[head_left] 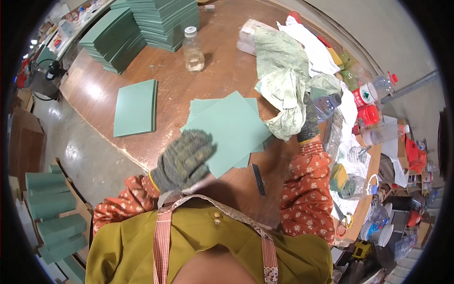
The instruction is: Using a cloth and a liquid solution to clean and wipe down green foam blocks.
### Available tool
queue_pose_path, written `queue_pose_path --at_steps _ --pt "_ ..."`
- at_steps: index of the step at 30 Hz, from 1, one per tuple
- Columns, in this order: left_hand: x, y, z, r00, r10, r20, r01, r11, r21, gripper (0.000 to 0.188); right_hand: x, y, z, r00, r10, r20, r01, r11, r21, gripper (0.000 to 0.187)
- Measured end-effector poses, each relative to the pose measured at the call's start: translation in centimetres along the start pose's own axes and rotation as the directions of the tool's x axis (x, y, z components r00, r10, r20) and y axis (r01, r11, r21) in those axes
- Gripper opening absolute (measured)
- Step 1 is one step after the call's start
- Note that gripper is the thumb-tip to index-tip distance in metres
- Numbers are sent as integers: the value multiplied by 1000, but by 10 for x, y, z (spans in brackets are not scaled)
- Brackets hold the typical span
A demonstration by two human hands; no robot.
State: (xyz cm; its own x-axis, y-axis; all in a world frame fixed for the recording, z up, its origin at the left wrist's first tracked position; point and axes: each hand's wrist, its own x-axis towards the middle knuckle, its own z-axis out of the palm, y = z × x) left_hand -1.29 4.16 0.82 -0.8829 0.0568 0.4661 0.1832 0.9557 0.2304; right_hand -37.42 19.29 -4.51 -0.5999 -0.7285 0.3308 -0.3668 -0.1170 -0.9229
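Nearer you than the glass jar [193, 53], green sheets [234, 128] lie fanned, seemingly not yet squared; your left hand [185, 158] lies flat-fingered over their edge, clasping nothing visible; your right hand [310, 120], half-hidden by crumpled cloth [283, 94], I can't judge; stacks [163, 23] left of the jar look done.

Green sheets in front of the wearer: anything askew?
Yes. The top green sheet sits twisted, one corner pointing toward the wearer, and the sheets beneath poke out around it. It looks odd beside the squared small stack to its left.
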Motion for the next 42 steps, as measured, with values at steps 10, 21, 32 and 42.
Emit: queue_pose_path --at_steps 10,21,32,42 --pt "-22 2 44 999 -45 -20 50 949 312 58 13 -47 17 981 -135 -136 1 716 -699 38" --pt "-38 14 17 919 -361 -160 363 932 -12 64 3 -94 47 946 -119 -301 -45 873 -486 26" --pt "-26 -62 -8 493 -798 347 533 -38 -845 36 -6 -70 110 711 -379 592 693 237 -680 24" --pt "36 -96 19 382 -847 370 805 108 -584 56 -25 -90 93 758 -314 572 645 496 -582 32"
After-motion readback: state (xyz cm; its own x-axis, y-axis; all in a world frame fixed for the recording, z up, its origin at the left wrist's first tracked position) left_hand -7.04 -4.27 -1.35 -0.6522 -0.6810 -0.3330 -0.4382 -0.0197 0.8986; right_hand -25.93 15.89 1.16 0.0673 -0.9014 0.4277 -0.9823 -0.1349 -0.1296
